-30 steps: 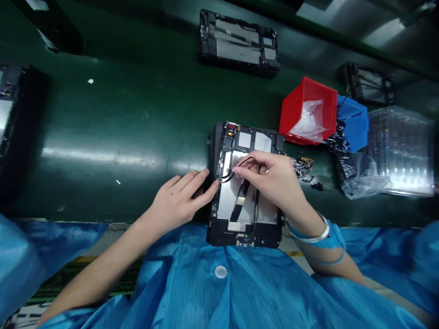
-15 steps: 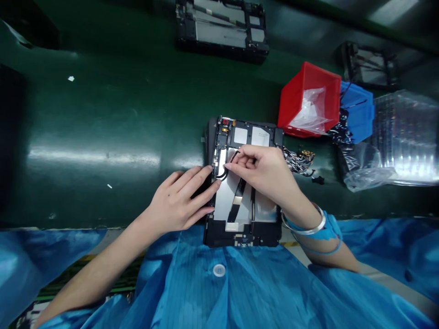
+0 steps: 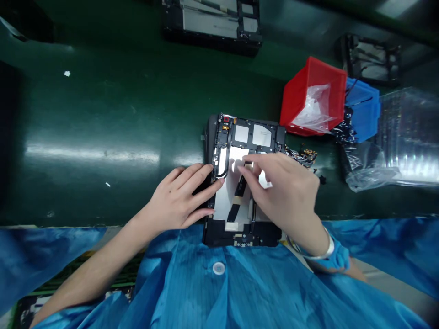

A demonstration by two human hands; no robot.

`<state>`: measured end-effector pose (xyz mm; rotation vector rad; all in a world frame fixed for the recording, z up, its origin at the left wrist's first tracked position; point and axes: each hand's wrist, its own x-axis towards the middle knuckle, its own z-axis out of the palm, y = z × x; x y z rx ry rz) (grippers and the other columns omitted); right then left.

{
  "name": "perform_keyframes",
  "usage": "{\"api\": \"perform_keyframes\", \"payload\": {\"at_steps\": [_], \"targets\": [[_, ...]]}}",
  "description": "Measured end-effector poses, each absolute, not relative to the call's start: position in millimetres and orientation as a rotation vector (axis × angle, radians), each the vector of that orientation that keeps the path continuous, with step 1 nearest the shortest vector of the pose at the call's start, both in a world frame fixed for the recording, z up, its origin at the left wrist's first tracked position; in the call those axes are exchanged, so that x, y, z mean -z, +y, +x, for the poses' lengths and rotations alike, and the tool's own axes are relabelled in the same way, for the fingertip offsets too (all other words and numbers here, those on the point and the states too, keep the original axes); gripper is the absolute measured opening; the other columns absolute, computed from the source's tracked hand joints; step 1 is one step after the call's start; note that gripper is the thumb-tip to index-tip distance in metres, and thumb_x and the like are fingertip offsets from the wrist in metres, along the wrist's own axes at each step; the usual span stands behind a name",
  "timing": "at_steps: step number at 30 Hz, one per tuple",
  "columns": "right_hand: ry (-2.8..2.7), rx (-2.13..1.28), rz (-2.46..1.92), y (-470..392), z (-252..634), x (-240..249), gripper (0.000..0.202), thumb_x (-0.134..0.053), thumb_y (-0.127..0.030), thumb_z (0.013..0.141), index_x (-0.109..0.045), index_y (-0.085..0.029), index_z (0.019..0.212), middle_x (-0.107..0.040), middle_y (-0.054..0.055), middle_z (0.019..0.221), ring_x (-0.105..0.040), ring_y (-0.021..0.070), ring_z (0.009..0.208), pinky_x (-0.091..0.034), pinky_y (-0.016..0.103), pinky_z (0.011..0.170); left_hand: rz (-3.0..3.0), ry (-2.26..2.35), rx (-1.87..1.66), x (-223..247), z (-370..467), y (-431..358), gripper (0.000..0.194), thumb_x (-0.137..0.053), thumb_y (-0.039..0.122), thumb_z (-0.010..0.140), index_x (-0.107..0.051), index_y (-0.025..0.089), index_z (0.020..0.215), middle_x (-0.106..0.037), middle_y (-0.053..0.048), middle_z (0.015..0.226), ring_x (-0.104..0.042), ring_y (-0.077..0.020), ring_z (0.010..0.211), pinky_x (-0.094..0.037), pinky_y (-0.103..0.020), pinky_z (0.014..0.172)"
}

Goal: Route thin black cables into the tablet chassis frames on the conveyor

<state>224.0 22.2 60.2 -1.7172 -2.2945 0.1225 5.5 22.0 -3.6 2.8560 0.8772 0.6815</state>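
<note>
An opened tablet-like device [image 3: 224,205] lies near the table's front edge, on top of a dark block or stack. My left hand [image 3: 185,196] rests on its left edge with fingers spread, the fingertips beside a black cable [image 3: 228,157] that runs along the left side. Over the middle of the device is my right hand [image 3: 284,192], thumb and forefinger slightly apart, with nothing visible between them. A black flex strip [image 3: 237,201] with a tan band lies beneath this hand. Its other fingers are curled and partly hidden.
A red bin [image 3: 295,103] with clear bags and a blue bin [image 3: 365,112] stand at the right, near clear plastic trays [image 3: 411,137]. A bundle of small cables [image 3: 305,156] lies right of the device. More devices [image 3: 211,25] sit at the back.
My right hand has moved right, away from the black cable, and its thumb and forefinger have parted. The cable now lies along the left side of the device. My left hand is nearly still.
</note>
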Motion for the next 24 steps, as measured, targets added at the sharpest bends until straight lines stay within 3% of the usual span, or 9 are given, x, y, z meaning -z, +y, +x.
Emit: {"api": "perform_keyframes", "payload": {"at_steps": [5,11,16,19,24], "targets": [[-2.659,0.048,-1.404,8.6,229.8,-52.4,0.031,-0.045,-0.021,0.096,-0.067,-0.017,0.117,-0.064,0.006,0.075,-0.054,0.0175,0.072,-0.04,0.03,0.057,2.826,0.887,-0.686,5.4,5.7,21.3,0.049,-0.037,0.046,0.098,-0.057,0.018,0.132,-0.057,-0.017,0.132,-0.055,-0.0317,0.117,-0.048,-0.039,0.084],[-2.615,0.186,-1.457,23.9,230.1,-46.2,0.033,-0.042,-0.024,0.098,-0.068,-0.016,0.117,-0.063,0.007,0.073,-0.053,0.0182,0.072,-0.036,0.03,0.054,2.747,0.865,-0.699,4.7,4.7,19.4,0.048,-0.039,0.044,0.097,-0.053,0.017,0.135,-0.051,-0.02,0.134,-0.053,-0.0344,0.118,-0.048,-0.045,0.088],[-2.142,0.045,-1.716,5.4,258.8,-57.9,0.032,-0.047,-0.031,0.096,-0.067,-0.022,0.119,-0.062,0.004,0.071,-0.054,0.0171,0.067,-0.04,0.03,0.062,2.315,1.192,-0.891,4.1,10.5,-13.5,0.056,-0.043,0.036,0.097,-0.03,0.023,0.15,-0.045,-0.017,0.139,-0.047,-0.03,0.126,-0.044,-0.048,0.1],[-1.834,-0.053,-2.019,-16.6,278.9,-49.5,0.036,-0.053,-0.041,0.092,-0.068,-0.021,0.118,-0.057,0.001,0.059,-0.048,0.0152,0.054,-0.035,0.029,0.055,2.05,1.419,-0.841,4.2,22.2,-42.6,0.052,-0.041,0.035,0.098,-0.034,0.023,0.148,-0.043,-0.016,0.142,-0.044,-0.03,0.13,-0.043,-0.051,0.101],[-1.567,-0.689,-2.011,-34.8,284.6,-35.3,0.048,-0.059,-0.048,0.084,-0.066,-0.017,0.12,-0.042,-0.007,0.051,-0.039,0.0103,0.046,-0.032,0.025,0.047,1.855,1.344,-0.841,-3.8,35.8,-68.6,0.054,-0.046,0.041,0.096,-0.037,0.025,0.147,-0.038,-0.015,0.148,-0.039,-0.0326,0.136,-0.041,-0.057,0.105]]}}
